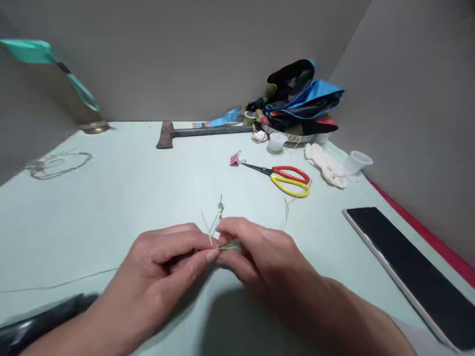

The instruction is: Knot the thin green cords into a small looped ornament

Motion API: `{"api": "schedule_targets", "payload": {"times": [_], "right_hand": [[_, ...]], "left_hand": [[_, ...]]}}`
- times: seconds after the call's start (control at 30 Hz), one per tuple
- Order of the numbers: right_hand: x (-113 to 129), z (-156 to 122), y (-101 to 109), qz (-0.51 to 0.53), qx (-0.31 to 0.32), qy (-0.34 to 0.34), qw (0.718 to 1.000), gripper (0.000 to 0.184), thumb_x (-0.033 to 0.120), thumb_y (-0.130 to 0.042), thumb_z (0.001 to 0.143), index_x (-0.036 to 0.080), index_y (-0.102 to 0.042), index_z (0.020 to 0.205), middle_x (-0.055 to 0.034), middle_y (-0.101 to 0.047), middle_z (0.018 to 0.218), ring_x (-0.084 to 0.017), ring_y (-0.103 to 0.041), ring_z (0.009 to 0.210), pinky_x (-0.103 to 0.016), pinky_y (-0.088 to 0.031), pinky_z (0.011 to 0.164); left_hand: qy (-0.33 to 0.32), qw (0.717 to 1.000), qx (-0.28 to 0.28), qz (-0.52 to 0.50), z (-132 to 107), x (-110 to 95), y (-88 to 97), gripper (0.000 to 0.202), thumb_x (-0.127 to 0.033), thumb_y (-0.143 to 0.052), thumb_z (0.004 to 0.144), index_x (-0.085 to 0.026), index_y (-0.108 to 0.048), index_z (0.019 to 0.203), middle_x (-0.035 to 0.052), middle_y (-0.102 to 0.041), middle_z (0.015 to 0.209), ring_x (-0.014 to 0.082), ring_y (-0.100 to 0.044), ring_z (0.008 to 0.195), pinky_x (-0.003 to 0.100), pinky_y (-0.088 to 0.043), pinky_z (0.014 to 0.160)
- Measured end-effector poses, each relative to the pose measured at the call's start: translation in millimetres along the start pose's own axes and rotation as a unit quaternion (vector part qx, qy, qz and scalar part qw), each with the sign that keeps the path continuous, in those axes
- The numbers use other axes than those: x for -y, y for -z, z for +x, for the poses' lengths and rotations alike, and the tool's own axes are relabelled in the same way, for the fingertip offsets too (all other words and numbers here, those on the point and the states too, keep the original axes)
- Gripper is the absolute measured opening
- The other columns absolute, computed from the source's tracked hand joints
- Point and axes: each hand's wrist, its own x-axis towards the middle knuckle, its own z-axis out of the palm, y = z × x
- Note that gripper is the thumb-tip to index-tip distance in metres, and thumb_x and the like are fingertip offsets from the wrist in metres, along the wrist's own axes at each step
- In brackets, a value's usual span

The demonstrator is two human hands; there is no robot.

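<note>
Pale, thin threads run between my fingertips near the table's front. My left hand is closed in a pinch of thumb and index finger on them. Touching it from the right, my right hand is also closed, its thumb and fingers gripping the same strands. Just beyond the fingertips, a small metal pin or hook stands up from the table, with strands stretching from it toward my hands. Fingers hide the exact spot where the threads meet. One loose thread trails off left.
Scissors with red and yellow handles lie beyond my hands beside a pink binder clip. A hatchet lies at the back. On the right are a phone, a white cloth and plastic cups. Coiled thread lies left.
</note>
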Motion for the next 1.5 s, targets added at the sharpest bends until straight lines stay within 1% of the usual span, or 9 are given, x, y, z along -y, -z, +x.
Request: {"api": "schedule_targets", "payload": {"times": [0.17,0.33,0.43,0.53,0.63,0.83,1.13,1.33,1.5], "right_hand": [[-0.9,-2.8,-2.7,-0.009,-0.016,0.025,1.000,0.009,0.022,-0.072,0.113,0.016,-0.071,0.106,-0.0010,-0.078,0.089,-0.014,-0.072,0.074,-0.022,-0.055,0.071],[-2.8,-3.1,-10.1,0.006,-0.027,0.003,1.000,0.007,0.020,-0.069,0.113,0.021,-0.068,0.106,-0.0011,-0.078,0.090,-0.016,-0.072,0.076,-0.025,-0.054,0.069],[-3.3,-0.5,-12.2,0.031,-0.044,-0.012,0.998,0.008,0.016,-0.066,0.109,0.023,-0.065,0.106,0.0031,-0.075,0.087,-0.011,-0.060,0.059,-0.022,-0.049,0.058],[-3.2,1.4,-13.0,0.056,-0.054,-0.020,0.997,0.013,0.013,-0.064,0.102,0.025,-0.063,0.106,0.0090,-0.064,0.073,-0.009,-0.043,0.045,-0.022,-0.040,0.046],[-4.6,0.3,-16.5,0.064,-0.063,-0.021,0.996,0.015,0.014,-0.064,0.101,0.025,-0.065,0.110,0.0112,-0.053,0.064,-0.010,-0.043,0.045,-0.022,-0.040,0.046],[-12.1,-5.2,-29.6,0.051,-0.107,0.000,0.993,0.032,0.011,-0.060,0.096,0.025,-0.067,0.123,0.0021,-0.079,0.090,-0.010,-0.044,0.046,-0.025,-0.042,0.047],[-17.0,-9.5,-34.5,0.039,-0.125,0.034,0.991,0.049,0.005,-0.059,0.092,0.027,-0.064,0.136,0.0020,-0.084,0.099,-0.009,-0.045,0.045,-0.024,-0.043,0.046],[-13.2,-9.0,-30.6,0.050,-0.129,0.019,0.990,0.044,0.005,-0.063,0.099,0.028,-0.057,0.137,0.0030,-0.081,0.097,-0.007,-0.043,0.044,-0.019,-0.040,0.041],[-6.0,-4.8,-20.2,0.046,-0.105,0.037,0.993,0.019,0.010,-0.065,0.106,0.027,-0.065,0.114,0.0060,-0.074,0.084,-0.009,-0.056,0.056,-0.017,-0.050,0.053]], "left_hand": [[0.014,1.000,0.001,-0.001,0.0,1.0,1.3,0.029,-0.032,-0.072,0.098,-0.032,-0.083,0.072,-0.0082,-0.073,0.067,0.0128,-0.063,0.064,0.021,-0.046,0.061],[-0.009,1.000,0.010,-0.005,7.1,-0.3,2.9,0.025,-0.027,-0.074,0.094,-0.029,-0.085,0.071,-0.0057,-0.080,0.066,0.0136,-0.069,0.060,0.019,-0.051,0.057],[-0.012,1.000,-0.001,-0.017,9.2,-1.9,3.6,0.023,-0.026,-0.075,0.091,-0.029,-0.087,0.072,-0.0050,-0.083,0.066,0.0135,-0.070,0.059,0.019,-0.050,0.056],[-0.011,0.999,-0.004,-0.030,8.4,-2.1,4.0,0.022,-0.025,-0.076,0.090,-0.029,-0.088,0.073,-0.0043,-0.085,0.068,0.0140,-0.073,0.062,0.019,-0.053,0.058],[-0.009,0.999,-0.001,-0.051,6.8,0.0,3.9,0.021,-0.023,-0.076,0.091,-0.029,-0.089,0.076,-0.0046,-0.087,0.072,0.0137,-0.075,0.066,0.018,-0.055,0.062],[-0.018,0.997,0.018,-0.073,5.9,5.8,3.5,0.022,-0.023,-0.077,0.093,-0.031,-0.092,0.079,-0.0055,-0.090,0.077,0.0134,-0.079,0.070,0.017,-0.058,0.067],[-0.012,0.997,0.008,-0.082,9.0,2.6,1.8,0.021,-0.024,-0.077,0.087,-0.031,-0.091,0.074,-0.0035,-0.089,0.073,0.0150,-0.077,0.068,0.021,-0.057,0.066],[0.068,0.992,-0.001,-0.108,6.8,5.3,1.1,0.016,-0.034,-0.079,0.085,-0.027,-0.091,0.076,0.0026,-0.087,0.074,0.0192,-0.072,0.067,0.027,-0.054,0.063],[0.125,0.979,0.007,-0.159,6.6,8.8,-1.9,0.023,-0.044,-0.080,0.085,-0.021,-0.082,0.082,-0.0008,-0.069,0.063,0.0147,-0.052,0.057,0.025,-0.042,0.053]]}}
